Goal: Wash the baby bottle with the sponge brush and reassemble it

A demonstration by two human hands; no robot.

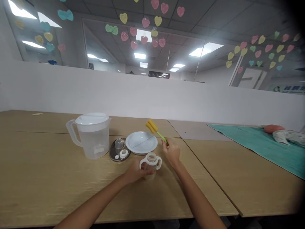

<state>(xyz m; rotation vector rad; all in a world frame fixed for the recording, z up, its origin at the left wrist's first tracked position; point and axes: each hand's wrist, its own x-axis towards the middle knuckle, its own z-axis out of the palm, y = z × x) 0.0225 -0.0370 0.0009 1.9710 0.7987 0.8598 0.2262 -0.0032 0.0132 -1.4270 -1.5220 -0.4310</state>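
Observation:
My left hand [136, 172] is wrapped round a clear baby bottle [151, 163] with a white two-handled collar and an uncovered mouth. In my right hand [172, 152] is the green handle of a bottle brush [152, 126], its yellow sponge head pointing up and to the left. The sponge is above the far right rim of a white bowl [130, 143], apart from the bottle. Left of the bowl, a small metal tray [113, 158] bears a clear cap [119, 144], a white ring-shaped piece [123, 154] and a smaller white piece.
A lidded clear pitcher [94, 140] stands at the left, its handle outward. To the right, a teal cloth [243, 140] lies under a doll in patterned clothes [288, 136]. Seams run between the wooden tables, and a white wall [133, 95] with glass above closes the back.

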